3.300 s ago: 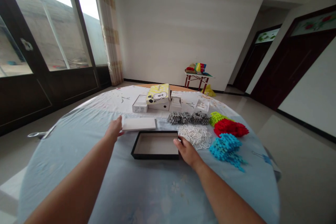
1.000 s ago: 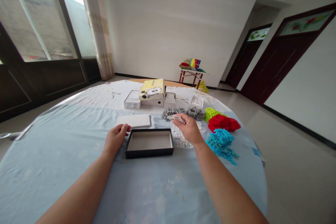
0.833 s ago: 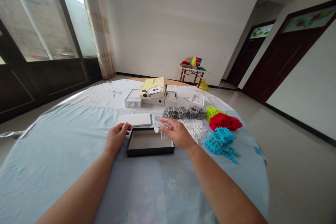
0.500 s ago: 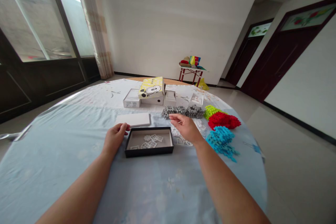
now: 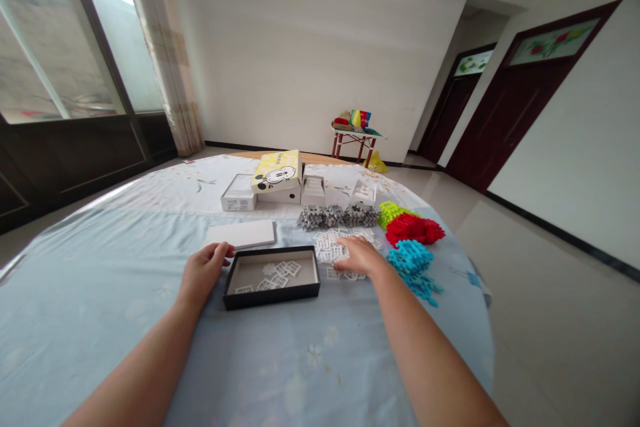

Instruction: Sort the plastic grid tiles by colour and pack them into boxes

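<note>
A shallow black box (image 5: 273, 297) lies on the table with several white lattice-like plastic pieces (image 5: 287, 269) inside. At its back left corner is my left hand (image 5: 204, 270), fingers bent and closed against the box edge. My right hand (image 5: 363, 257) is right of the box, low over a loose pile of similar white pieces (image 5: 330, 238). Its thumb and fingers are apart; the fingertips partly hide the pieces beneath, and I see nothing held. Behind the box lies a flat white box lid or panel (image 5: 245, 233).
Grey interlocking pieces (image 5: 340, 216) lie behind the white pile. Lime green (image 5: 393, 212), red (image 5: 414, 230) and blue pieces (image 5: 413, 263) are heaped at right. A yellow-and-white box (image 5: 277, 172) and small white boxes (image 5: 239, 202) stand farther back on the blue tablecloth (image 5: 280, 367).
My right hand has moved from above the box's back right corner down to the white pile. My left hand stays at the box corner. The camera view has shifted slightly.
</note>
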Available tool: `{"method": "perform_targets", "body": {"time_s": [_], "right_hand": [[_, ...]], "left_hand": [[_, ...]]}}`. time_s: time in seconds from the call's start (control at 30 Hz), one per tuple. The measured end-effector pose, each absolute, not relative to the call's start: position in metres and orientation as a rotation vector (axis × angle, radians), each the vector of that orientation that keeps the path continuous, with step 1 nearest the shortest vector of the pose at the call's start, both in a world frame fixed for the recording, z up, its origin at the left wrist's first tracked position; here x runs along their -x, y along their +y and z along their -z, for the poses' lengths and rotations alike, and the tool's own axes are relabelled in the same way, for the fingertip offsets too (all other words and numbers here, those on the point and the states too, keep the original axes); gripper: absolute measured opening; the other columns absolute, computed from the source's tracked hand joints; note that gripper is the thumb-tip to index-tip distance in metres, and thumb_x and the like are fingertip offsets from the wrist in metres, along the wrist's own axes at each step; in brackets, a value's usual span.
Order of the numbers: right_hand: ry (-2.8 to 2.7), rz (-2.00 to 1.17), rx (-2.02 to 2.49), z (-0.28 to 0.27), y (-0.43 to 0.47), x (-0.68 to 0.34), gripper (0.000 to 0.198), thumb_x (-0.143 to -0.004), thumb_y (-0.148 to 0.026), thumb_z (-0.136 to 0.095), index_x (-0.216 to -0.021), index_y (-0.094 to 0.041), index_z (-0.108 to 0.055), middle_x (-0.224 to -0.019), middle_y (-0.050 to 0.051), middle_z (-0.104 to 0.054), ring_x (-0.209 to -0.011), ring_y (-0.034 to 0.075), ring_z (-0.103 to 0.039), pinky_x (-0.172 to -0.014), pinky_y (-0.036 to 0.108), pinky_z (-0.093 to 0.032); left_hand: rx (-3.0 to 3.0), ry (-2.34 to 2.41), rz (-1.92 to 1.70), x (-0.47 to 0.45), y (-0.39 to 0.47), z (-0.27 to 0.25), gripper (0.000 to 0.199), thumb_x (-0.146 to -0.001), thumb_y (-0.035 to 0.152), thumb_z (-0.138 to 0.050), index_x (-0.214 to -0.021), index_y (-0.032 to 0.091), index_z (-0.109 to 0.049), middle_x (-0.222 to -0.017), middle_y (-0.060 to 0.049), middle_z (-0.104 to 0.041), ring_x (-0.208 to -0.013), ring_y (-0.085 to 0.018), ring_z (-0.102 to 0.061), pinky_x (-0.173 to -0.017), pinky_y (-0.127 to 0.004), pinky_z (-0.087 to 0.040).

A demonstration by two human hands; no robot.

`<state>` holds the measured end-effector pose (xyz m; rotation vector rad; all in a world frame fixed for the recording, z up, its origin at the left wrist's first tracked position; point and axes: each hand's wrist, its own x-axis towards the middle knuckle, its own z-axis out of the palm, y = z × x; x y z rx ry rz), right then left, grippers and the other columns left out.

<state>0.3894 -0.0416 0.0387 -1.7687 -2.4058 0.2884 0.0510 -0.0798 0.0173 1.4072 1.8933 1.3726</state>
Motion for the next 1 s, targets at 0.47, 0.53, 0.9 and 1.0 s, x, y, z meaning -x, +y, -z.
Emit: {"method": "perform_targets", "body": {"time_s": [0.47,0.53,0.9,1.0], "right_hand": [[-2.299,-0.404,1.595,-0.034,-0.038,-0.391,0.04,-0.065,-0.023,-0.067,-0.104,-0.018,-0.061,-0.104,0.008,-0.063,-0.097,0.021,-0.056,-0.085,0.03,-0.041],[-2.277,-0.43,1.534,-0.035,-0.038,-0.39,0.037,-0.066,-0.02,-0.065,-0.103,-0.018,-0.062,-0.104,0.008,-0.064,-0.096,0.02,-0.058,-0.085,0.03,-0.041],[-2.075,-0.617,1.364,-0.041,-0.031,-0.404,0.038,-0.069,-0.016,-0.059,-0.107,-0.017,-0.062,-0.101,0.007,-0.065,-0.091,0.019,-0.06,-0.082,0.032,-0.045],[-1.935,-0.664,1.289,-0.045,-0.028,-0.408,0.036,-0.071,-0.018,-0.058,-0.107,-0.017,-0.061,-0.104,0.008,-0.064,-0.095,0.019,-0.059,-0.085,0.034,-0.044]], "left_hand": [[-1.404,1.857,-1.385,-0.05,-0.078,-0.014,0.032,-0.069,0.046,-0.049,-0.069,0.019,-0.064,-0.065,-0.002,-0.067,-0.057,-0.017,-0.06,-0.057,-0.026,-0.047],[-1.399,1.862,-1.379,-0.05,-0.079,-0.015,0.032,-0.069,0.046,-0.049,-0.069,0.018,-0.064,-0.064,-0.002,-0.067,-0.057,-0.017,-0.06,-0.057,-0.026,-0.047],[-1.398,1.883,-1.374,-0.053,-0.081,-0.019,0.032,-0.068,0.047,-0.049,-0.069,0.019,-0.064,-0.065,-0.003,-0.067,-0.058,-0.018,-0.061,-0.058,-0.027,-0.047],[-1.404,1.897,-1.368,-0.054,-0.082,-0.02,0.032,-0.068,0.047,-0.048,-0.069,0.019,-0.064,-0.064,-0.002,-0.067,-0.058,-0.019,-0.061,-0.057,-0.027,-0.048]]}}
